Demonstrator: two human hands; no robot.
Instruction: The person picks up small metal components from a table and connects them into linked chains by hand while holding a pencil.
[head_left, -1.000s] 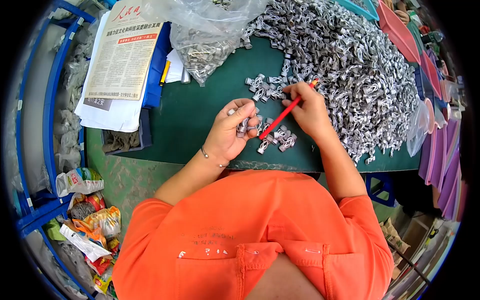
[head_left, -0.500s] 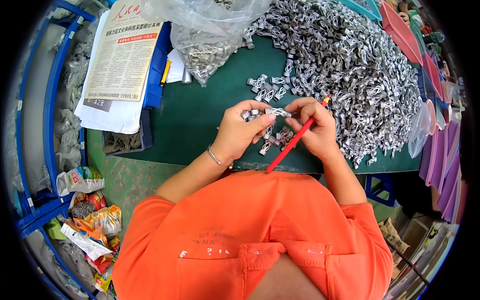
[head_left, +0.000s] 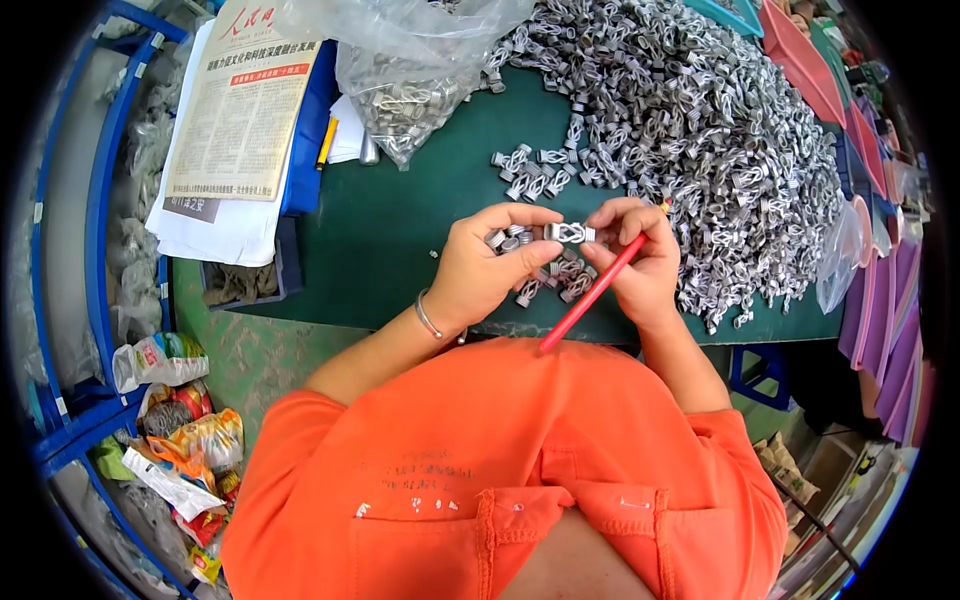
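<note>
Between my two hands is a small silvery metal piece (head_left: pixel 570 233) with ribbed ends and twisted loops in its middle. My left hand (head_left: pixel 492 258) pinches its left end with thumb and forefinger, while more metal pieces (head_left: pixel 512 239) sit within the curled fingers. My right hand (head_left: pixel 642 262) is closed at the right end of the same piece. It also holds a red pen-like stick (head_left: pixel 595 295), slanting down toward the orange shirt, with a yellowish upper end. Just below the hands, several loose metal pieces (head_left: pixel 572 275) lie on the green tabletop (head_left: pixel 385 235).
A large heap of metal pieces (head_left: pixel 720 170) covers the table's right side, and a small cluster (head_left: pixel 530 172) lies ahead. A clear bag of pieces (head_left: pixel 405 110) and a newspaper (head_left: pixel 240 120) on papers are at the left. Blue shelving (head_left: pixel 105 190) stands beyond the left edge.
The metal piece between the hands has shifted slightly right and down and turned to show its looped face. My right hand and the red stick have moved slightly right.
</note>
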